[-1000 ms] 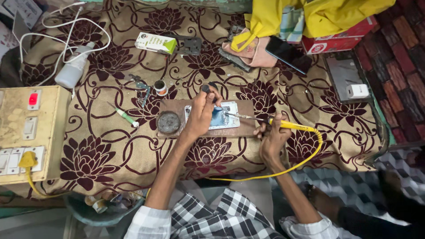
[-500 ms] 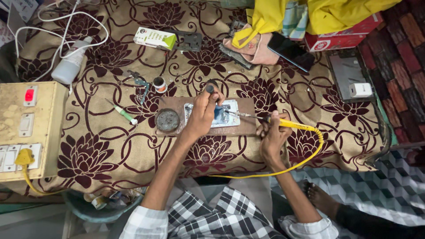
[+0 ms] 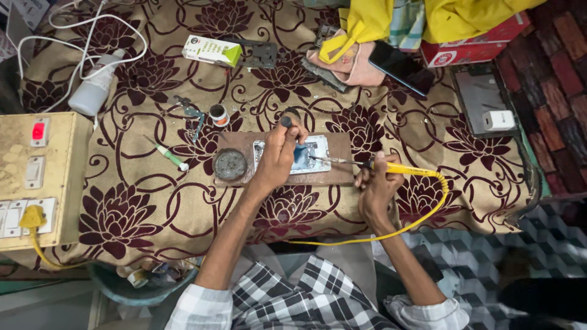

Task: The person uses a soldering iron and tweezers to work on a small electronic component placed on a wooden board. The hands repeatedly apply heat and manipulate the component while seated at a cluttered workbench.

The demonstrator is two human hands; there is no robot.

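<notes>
Two hands work at the frame's centre on a brown board (image 3: 330,178). The left hand (image 3: 280,150) closes around a small dark tool, resting on an opened phone (image 3: 310,154). The right hand (image 3: 374,186) grips a yellow soldering iron (image 3: 391,167), its tip touching the phone.

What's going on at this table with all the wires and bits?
A person is soldering. The right hand holds a yellow soldering iron, its tip resting on an opened phone that lies on a brown work board. The left hand presses down on the phone and grips a small dark tool. A round solder-tip cleaner sits on the board beside it, over a floral cloth.
</notes>
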